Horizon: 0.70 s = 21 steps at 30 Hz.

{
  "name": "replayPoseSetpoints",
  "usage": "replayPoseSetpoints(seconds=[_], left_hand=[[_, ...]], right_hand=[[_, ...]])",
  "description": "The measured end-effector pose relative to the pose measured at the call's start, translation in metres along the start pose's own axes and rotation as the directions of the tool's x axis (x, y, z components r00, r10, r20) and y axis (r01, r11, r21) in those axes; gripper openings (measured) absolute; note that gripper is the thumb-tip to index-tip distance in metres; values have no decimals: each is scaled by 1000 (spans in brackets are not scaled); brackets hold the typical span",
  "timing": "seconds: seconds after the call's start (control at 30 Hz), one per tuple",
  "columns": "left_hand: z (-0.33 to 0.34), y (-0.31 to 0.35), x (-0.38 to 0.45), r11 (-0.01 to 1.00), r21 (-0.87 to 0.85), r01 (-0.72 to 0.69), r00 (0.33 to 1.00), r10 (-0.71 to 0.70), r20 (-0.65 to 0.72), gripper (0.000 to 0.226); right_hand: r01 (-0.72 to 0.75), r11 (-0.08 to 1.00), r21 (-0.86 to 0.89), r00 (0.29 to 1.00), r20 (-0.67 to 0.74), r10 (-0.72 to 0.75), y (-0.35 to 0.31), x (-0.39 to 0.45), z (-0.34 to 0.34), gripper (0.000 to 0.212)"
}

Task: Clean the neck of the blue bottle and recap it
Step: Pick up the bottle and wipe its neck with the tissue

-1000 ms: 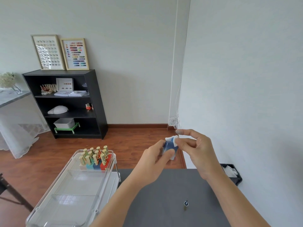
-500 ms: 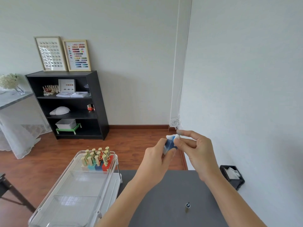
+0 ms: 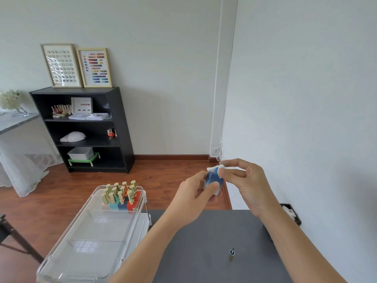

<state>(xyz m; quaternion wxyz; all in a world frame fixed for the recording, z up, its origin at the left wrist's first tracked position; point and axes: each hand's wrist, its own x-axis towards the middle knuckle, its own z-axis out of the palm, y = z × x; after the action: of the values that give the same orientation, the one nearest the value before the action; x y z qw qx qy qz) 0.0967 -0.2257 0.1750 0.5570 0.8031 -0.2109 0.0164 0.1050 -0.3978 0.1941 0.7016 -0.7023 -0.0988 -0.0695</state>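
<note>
Blue bottle (image 3: 213, 180): held in the air above the far edge of the dark grey surface (image 3: 204, 242), tilted, body gripped between thumb and curled fingers of the left hand (image 3: 193, 196). Uncapped, with the top hidden under a white cotton pad (image 3: 215, 168). Right hand (image 3: 244, 180) just right of the bottle, thumb and forefinger pinched on the pad and pressing it against the bottle's top; remaining fingers loosely curled. Both forearms stretched forward over the surface.

On the surface, nearer than the bottle and to its right: the cap with brush (image 3: 232, 252), standing apart on its own, dark brush pointing up, touching neither hand.

Left of the bottle and lower: a clear plastic tray (image 3: 71, 260) with dividers, lying beside the surface's left edge. At the tray's far end, a cluster of gold-capped bottles (image 3: 120, 194) upright on coloured bases of white, teal, blue and red.

Right of the bottle, past the surface's right edge and against the wall: a small black bin (image 3: 293, 213) with white scraps inside.

Beyond the bottle, across a wooden floor: a black shelf unit (image 3: 120, 127) against the back wall, holding small bottles, papers, a white rounded device and a grey box on a green stand. Two framed colour charts (image 3: 77, 66) leaning on top of it. Far left of the bottle: white flowers (image 3: 9, 99) on a grey tabletop draped with sheer white cloth.
</note>
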Motion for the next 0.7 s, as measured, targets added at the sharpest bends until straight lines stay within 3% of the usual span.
replayPoseSetpoints(seconds=[0.13,0.23,0.37,0.5,0.6,0.7], left_hand=[[8,-6,0,988,152,-38,991,56,-119,7],[11,-9,2,981,190,-37,980,73,-186,7],[12,-11,1,977,209,-32,972,79,-219,4],[11,-10,-1,970,234,-59,982,99,-160,12],[4,-6,-2,979,190,-72,995,84,-56,18],[0,-2,-3,996,63,-62,998,59,37,20]], right_hand=[[-2,999,-50,987,-162,-6,2,-7,13,17],[-27,1000,-8,981,-191,25,3,-9,16,15],[-31,998,-56,992,-123,24,3,-13,14,18],[-33,999,-42,997,-71,30,2,-9,10,30],[-82,994,74,992,98,75,0,-1,-3,54],[-157,958,242,964,247,95,-1,4,-12,54]])
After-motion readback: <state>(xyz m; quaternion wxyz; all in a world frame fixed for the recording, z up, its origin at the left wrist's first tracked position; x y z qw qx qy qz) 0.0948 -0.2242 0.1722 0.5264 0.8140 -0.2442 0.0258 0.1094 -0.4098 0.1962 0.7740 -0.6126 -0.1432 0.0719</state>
